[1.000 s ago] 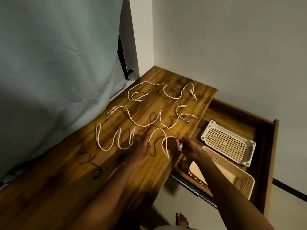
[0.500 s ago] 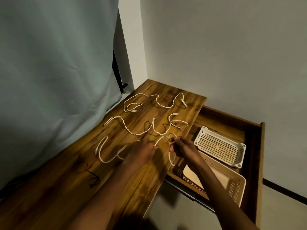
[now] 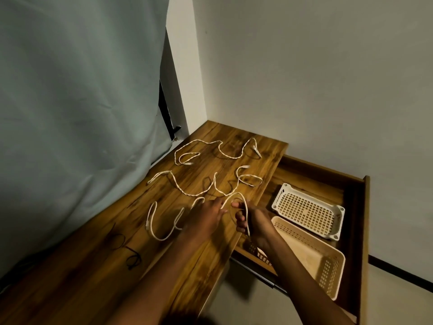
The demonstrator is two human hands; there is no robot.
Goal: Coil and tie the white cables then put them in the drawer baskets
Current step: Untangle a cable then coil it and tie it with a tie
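Three white braided cables lie spread on the wooden desk [image 3: 98, 273]. The far cable [image 3: 206, 143] and the middle cable [image 3: 185, 192] lie loose. The near cable [image 3: 154, 231] snakes from the left toward my hands. My right hand [image 3: 251, 219] pinches its end and holds a raised loop. My left hand [image 3: 208, 214] grips the same cable just left of that loop. In the open drawer [image 3: 351, 207] at the right sit a white basket [image 3: 337, 214] and, nearer, a beige basket [image 3: 328, 268]; both hold nothing.
A thin black cable [image 3: 127, 250] lies on the desk near its left front. A grey curtain [image 3: 77, 102] hangs along the desk's left side. White walls meet at the far corner. The drawer juts out beyond the desk's right edge.
The camera has tilted up, so the desk sits lower in view. My right hand has lifted the near cable's end into a loop, and my left hand has closed on the cable beside it.
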